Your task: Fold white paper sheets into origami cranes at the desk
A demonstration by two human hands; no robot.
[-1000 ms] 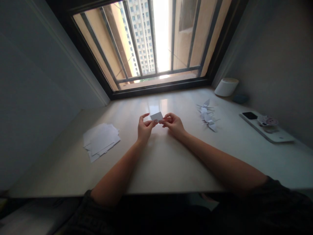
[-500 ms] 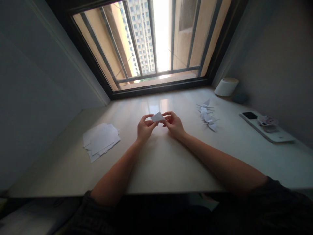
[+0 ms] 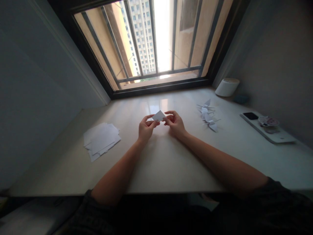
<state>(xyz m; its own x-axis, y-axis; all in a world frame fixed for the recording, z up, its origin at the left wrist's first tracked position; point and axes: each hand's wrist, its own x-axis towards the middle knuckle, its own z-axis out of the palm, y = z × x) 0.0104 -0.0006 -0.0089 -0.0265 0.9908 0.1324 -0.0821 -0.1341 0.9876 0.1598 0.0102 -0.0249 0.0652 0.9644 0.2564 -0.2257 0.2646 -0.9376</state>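
Note:
A small folded piece of white paper [image 3: 159, 116] is held up over the white tabletop, one corner pointing away from me. My left hand [image 3: 147, 127] pinches its left side between thumb and fingers. At its right corner, the thumb and fingers of my right hand [image 3: 175, 122] close on the paper. Several white paper cranes [image 3: 207, 117] lie in a row to the right of my hands. A loose stack of white paper sheets [image 3: 102, 139] rests on the left. Fine creases in the held paper are too small to make out.
A phone [image 3: 269, 127] with a round grip on its back lies at the right. Behind it, by the wall, stand a white cylindrical object [image 3: 227, 87] and a small dark item [image 3: 241, 98]. A barred window [image 3: 156, 86] closes off the table's far side.
The folded paper has turned slightly, its corner now pointing more squarely away. My right-hand fingers have shifted and spread a little at its right edge. The view has moved slightly.

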